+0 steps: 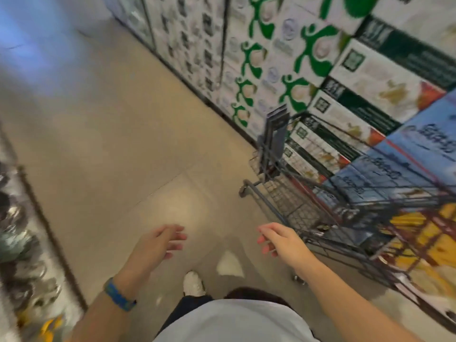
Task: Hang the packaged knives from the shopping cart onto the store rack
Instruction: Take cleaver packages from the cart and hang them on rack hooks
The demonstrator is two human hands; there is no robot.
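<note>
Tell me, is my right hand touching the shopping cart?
Cannot tell. In the blurred head view the right hand overlaps the shopping cart at its rim, fingers relaxed, not wrapped round it.

I can read no word or number here for certain; motion blur smears all the print. The white cartons (pixel 271 58) on my right carry a green figure logo and round seals, the writing beside them illegible. The cartons with dark green bands (pixel 385 67) show white characters I cannot make out. The blue boxes (pixel 419 149) bear dark characters, equally blurred. The dark cards (pixel 277 129) standing in the shopping cart (pixel 296 208) and my wristband (pixel 118 294) have marks too smeared to read
</note>
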